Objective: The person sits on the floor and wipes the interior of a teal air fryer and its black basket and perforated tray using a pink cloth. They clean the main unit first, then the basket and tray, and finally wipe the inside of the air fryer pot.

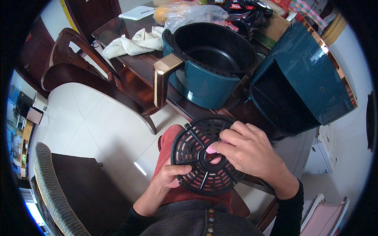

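My left hand (172,177) grips the near-left rim of a round black slotted air fryer crisper plate (203,183), thumb on top, held above my lap. My right hand (251,147) pinches a small pink cloth (211,149) against the plate beside its centre hole; most of the cloth is hidden by the fingers. Beyond the plate, the teal air fryer basket (206,88) with a black inside and a gold-coloured handle (167,67) stands on the dark wooden table. To its right is the teal air fryer body (310,73), its basket opening facing me.
A white towel (134,44) lies crumpled left of the basket. Behind are a plastic bag with orange fruit (165,14), black packages (236,20), a cardboard box (273,28) and a notepad with a pen (136,13). A carved wooden chair (94,73) and a padded chair (59,188) stand at the left.
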The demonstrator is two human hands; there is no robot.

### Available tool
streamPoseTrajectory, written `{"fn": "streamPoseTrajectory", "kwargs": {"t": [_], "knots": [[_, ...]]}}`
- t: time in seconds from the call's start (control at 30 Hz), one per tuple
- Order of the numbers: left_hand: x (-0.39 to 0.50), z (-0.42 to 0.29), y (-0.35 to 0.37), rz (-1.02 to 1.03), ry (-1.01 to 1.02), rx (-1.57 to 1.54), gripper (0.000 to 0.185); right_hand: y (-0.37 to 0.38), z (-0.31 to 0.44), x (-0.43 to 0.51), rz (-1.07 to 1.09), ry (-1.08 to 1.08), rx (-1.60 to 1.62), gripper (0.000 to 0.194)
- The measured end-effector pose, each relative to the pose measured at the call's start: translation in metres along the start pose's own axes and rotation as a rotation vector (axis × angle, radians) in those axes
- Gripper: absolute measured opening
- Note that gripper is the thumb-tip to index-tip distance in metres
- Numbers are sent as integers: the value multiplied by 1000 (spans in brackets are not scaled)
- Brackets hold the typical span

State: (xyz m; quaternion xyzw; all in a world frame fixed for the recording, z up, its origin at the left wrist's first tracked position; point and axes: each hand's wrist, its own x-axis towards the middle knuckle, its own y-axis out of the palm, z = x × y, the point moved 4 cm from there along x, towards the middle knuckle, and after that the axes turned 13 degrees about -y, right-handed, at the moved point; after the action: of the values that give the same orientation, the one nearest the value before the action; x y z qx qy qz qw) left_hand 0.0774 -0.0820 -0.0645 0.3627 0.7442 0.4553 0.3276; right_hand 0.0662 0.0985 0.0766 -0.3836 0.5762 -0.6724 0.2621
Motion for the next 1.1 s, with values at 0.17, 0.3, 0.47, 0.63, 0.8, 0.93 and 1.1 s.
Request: {"fn": "streamPoseTrajectory", "kwargs": {"t": [0.17, 0.3, 0.47, 0.63, 0.8, 0.93, 1.1], "knots": [[0, -1, -6, -22, 15, -9, 88, -5, 5, -7, -11, 30, -24, 22], [-3, 1, -17, -35, 66, -35, 83, -7, 10, -13, 21, 58, 29, 24], [-5, 0, -20, 107, 166, -132, 66, -4, 19, -17, -4, -8, 51, 27], [-4, 1, -24, 129, 134, -167, 65, 5, 29, -9, -70, -89, 138, 31], [-1, 3, -19, 113, 128, -107, 65, 14, 36, -6, -36, -140, 94, 32], [0, 1, -10, 96, 85, -43, 70, 4, 26, -12, 8, -102, 157, 21], [3, -8, 10, 96, 91, -23, 78, -10, 14, -17, 32, -60, 43, 11]]}}
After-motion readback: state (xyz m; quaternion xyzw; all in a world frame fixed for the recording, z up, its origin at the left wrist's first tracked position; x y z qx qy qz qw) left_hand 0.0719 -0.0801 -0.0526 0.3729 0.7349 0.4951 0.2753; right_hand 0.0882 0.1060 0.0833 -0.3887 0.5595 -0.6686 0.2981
